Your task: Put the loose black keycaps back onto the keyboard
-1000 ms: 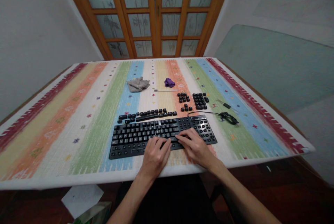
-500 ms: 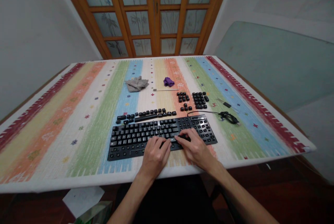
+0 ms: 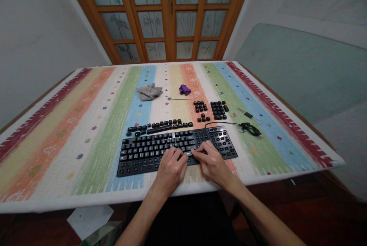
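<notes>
two bare forearms (image 3: pixel 146 215), bare hands (image 3: pixel 172 166), slender fingers (image 3: pixel 201 156), black clothing (image 3: pixel 186 223) between

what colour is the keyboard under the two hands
The keyboard is black, with pale markings on its keys, seen best in the head view.

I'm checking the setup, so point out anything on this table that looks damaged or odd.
The keyboard looks odd: its front left and right-hand block show bare key positions without caps. Loose keycaps lie in groups on the striped tablecloth behind it, apparently laid out rather than spilled.
</notes>
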`<act>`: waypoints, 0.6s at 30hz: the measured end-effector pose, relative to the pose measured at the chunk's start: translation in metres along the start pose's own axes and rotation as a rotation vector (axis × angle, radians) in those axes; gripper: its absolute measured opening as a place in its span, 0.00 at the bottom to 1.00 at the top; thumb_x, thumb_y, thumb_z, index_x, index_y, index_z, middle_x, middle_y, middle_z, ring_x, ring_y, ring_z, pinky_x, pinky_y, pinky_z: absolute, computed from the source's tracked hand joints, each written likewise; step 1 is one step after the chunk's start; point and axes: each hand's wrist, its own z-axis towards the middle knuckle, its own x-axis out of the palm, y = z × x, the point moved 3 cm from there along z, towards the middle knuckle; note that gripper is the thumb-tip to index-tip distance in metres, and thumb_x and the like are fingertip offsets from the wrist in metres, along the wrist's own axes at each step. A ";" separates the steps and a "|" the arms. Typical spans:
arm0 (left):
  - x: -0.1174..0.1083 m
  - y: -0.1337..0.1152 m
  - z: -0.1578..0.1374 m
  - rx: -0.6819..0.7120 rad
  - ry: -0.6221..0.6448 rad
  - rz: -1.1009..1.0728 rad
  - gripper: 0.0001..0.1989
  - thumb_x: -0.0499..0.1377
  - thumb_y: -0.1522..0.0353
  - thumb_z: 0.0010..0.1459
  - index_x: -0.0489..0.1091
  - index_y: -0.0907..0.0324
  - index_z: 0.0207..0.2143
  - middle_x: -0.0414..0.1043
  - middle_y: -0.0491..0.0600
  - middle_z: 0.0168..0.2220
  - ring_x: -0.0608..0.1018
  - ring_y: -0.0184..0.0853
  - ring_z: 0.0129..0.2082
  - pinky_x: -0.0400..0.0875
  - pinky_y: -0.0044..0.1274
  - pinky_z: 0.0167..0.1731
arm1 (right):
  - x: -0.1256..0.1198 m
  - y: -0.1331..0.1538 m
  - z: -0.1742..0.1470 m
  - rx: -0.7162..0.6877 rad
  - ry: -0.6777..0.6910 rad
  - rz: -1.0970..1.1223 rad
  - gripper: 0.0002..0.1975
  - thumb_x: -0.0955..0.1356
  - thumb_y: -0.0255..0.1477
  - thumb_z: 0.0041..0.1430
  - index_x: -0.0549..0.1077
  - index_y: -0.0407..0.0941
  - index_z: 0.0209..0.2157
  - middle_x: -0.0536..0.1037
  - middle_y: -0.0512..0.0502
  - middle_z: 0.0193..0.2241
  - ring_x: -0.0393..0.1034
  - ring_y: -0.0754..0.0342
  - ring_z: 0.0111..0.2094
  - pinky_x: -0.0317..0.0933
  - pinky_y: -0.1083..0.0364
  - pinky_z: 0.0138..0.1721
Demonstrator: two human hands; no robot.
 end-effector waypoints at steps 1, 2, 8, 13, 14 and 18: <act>0.001 0.000 0.000 -0.003 0.007 -0.005 0.07 0.57 0.76 0.63 0.69 0.60 0.30 0.69 0.49 0.32 0.67 0.37 0.35 0.64 0.29 0.35 | 0.000 0.000 0.000 -0.002 -0.010 0.002 0.18 0.61 0.13 0.60 0.75 0.43 0.43 0.68 0.44 0.31 0.60 0.50 0.35 0.62 0.52 0.34; 0.001 0.000 0.000 -0.006 0.009 -0.010 0.07 0.57 0.76 0.63 0.69 0.60 0.30 0.69 0.49 0.32 0.67 0.37 0.34 0.64 0.29 0.35 | 0.001 0.000 -0.001 -0.003 -0.014 -0.001 0.18 0.60 0.13 0.60 0.76 0.43 0.42 0.68 0.44 0.30 0.60 0.50 0.34 0.62 0.52 0.34; 0.004 0.000 -0.001 -0.002 0.003 0.002 0.07 0.56 0.75 0.63 0.69 0.60 0.31 0.68 0.49 0.31 0.67 0.38 0.34 0.64 0.29 0.35 | 0.002 -0.001 0.000 0.007 -0.004 0.020 0.17 0.61 0.13 0.60 0.78 0.43 0.39 0.67 0.46 0.28 0.60 0.51 0.33 0.61 0.52 0.32; 0.001 -0.001 0.000 -0.018 0.010 0.004 0.08 0.55 0.75 0.63 0.69 0.60 0.30 0.68 0.50 0.31 0.67 0.38 0.34 0.64 0.30 0.35 | 0.005 0.001 0.002 0.066 0.006 0.074 0.12 0.65 0.18 0.62 0.79 0.43 0.38 0.69 0.45 0.28 0.62 0.51 0.33 0.63 0.51 0.33; 0.000 -0.001 0.000 -0.020 0.011 0.004 0.08 0.55 0.74 0.64 0.70 0.60 0.30 0.68 0.50 0.31 0.67 0.38 0.34 0.65 0.30 0.35 | 0.006 0.002 0.003 0.064 0.011 0.067 0.12 0.65 0.18 0.62 0.79 0.43 0.38 0.70 0.45 0.28 0.62 0.51 0.34 0.63 0.51 0.34; -0.008 -0.002 0.000 -0.024 -0.020 -0.009 0.07 0.55 0.73 0.65 0.72 0.61 0.35 0.70 0.50 0.31 0.68 0.38 0.35 0.66 0.31 0.37 | -0.002 0.003 0.013 0.017 -0.004 0.060 0.11 0.65 0.20 0.63 0.79 0.43 0.40 0.72 0.45 0.28 0.63 0.51 0.33 0.65 0.49 0.36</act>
